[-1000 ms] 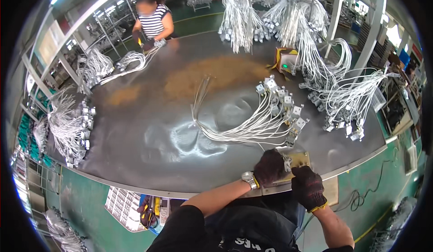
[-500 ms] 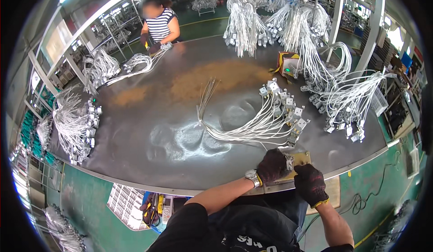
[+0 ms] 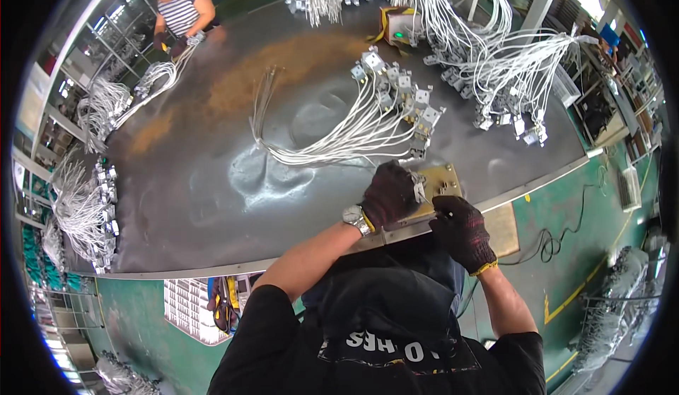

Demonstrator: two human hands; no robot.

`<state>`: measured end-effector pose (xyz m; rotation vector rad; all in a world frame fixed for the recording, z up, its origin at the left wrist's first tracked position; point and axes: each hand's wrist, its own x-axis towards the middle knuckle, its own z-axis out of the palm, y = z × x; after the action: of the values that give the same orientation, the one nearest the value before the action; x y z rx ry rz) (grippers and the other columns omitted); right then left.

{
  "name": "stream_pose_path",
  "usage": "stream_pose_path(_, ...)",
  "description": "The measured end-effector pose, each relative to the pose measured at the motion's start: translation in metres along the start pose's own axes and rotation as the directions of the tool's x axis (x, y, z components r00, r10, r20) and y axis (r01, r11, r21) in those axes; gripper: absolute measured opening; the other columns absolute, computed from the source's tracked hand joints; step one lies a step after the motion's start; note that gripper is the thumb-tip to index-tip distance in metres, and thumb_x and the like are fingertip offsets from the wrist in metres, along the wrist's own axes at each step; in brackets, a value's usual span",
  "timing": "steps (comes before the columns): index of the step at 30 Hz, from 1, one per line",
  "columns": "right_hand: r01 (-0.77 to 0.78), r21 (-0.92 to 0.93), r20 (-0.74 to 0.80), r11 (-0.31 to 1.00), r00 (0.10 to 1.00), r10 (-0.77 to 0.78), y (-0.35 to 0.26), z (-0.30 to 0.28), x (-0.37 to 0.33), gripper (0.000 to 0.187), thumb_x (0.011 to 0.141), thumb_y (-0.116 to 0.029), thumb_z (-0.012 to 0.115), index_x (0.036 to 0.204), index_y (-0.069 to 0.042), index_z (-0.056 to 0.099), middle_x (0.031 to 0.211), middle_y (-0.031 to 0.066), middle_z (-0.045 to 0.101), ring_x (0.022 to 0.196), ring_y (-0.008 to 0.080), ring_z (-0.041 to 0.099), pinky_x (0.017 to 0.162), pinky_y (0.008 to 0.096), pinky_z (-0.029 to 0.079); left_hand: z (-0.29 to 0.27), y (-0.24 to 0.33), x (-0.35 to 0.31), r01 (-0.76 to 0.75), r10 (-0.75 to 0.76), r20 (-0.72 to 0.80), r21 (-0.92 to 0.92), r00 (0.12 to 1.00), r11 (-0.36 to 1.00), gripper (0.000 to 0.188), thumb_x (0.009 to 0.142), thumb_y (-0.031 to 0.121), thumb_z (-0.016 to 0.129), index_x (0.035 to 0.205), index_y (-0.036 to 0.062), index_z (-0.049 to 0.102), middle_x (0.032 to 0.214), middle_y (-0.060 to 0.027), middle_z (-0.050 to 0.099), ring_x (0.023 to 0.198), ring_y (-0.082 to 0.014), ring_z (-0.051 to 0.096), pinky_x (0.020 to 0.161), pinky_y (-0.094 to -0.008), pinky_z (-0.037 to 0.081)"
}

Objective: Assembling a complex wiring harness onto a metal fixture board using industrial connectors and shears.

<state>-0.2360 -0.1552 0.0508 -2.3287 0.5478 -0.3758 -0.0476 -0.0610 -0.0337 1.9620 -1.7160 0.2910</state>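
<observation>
My left hand (image 3: pixel 390 195), in a dark glove with a yellow cuff, is closed around a small grey metal bracket (image 3: pixel 419 187) at the left side of a brass-coloured plate (image 3: pixel 447 173) with small upright pegs. My right hand (image 3: pixel 463 232), gloved alike, is at the plate's near edge with its fingers curled together. Whatever it may pinch is too small to make out. Just beyond my left hand lies a bundle of white cables (image 3: pixel 339 147), its right ends fitted with several grey metal brackets (image 3: pixel 423 98) and its left ends thin and loose.
The dark metal table (image 3: pixel 191 218) ends in a rim near my body. More cable bundles lie at the right (image 3: pixel 523 77) and left (image 3: pixel 78 204). A box with a green light (image 3: pixel 401 27) stands at the back. Across the table, a person (image 3: pixel 185 9) handles cables.
The whole view has shifted, so the table sits higher and further left. My right hand has drawn back slightly from the plate, uncovering its pegs. My left hand keeps its hold on the bracket.
</observation>
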Motion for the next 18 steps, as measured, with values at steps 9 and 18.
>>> stream_pose_path(9, -0.094, 0.551, 0.18, 0.83, 0.984, -0.008, 0.045, 0.006, 0.003, 0.028, 0.101, -0.014, 0.059, 0.124, 0.002, 0.062, 0.074, 0.0018, 0.058, 0.06, 0.0082, 0.053, 0.055, 0.0246, 0.042, -0.017, -0.006, -0.013, 0.08, -0.121, -0.109, -0.322, 0.987, 0.943, 0.061, 0.066, 0.062, 0.081, 0.101, 0.0123, 0.075, 0.089, -0.0134, 0.072, 0.094, -0.0335, 0.067, 0.091, -0.0446, 0.049)
stream_pose_path(18, -0.296, 0.709, 0.088, 0.64, 0.938, 0.335, 0.038, 0.046, 0.082, 0.039, 0.098, -0.024, 0.056, 0.124, 0.006, 0.059, 0.069, 0.0055, 0.057, 0.053, 0.0139, 0.055, 0.05, 0.0307, 0.046, -0.074, 0.017, -0.029, 0.314, -0.237, 0.569, -0.038, 0.787, 0.949, 0.059, 0.078, 0.055, 0.074, 0.117, 0.0103, 0.072, 0.1, -0.0192, 0.072, 0.109, -0.0389, 0.065, 0.117, -0.0513, 0.031)
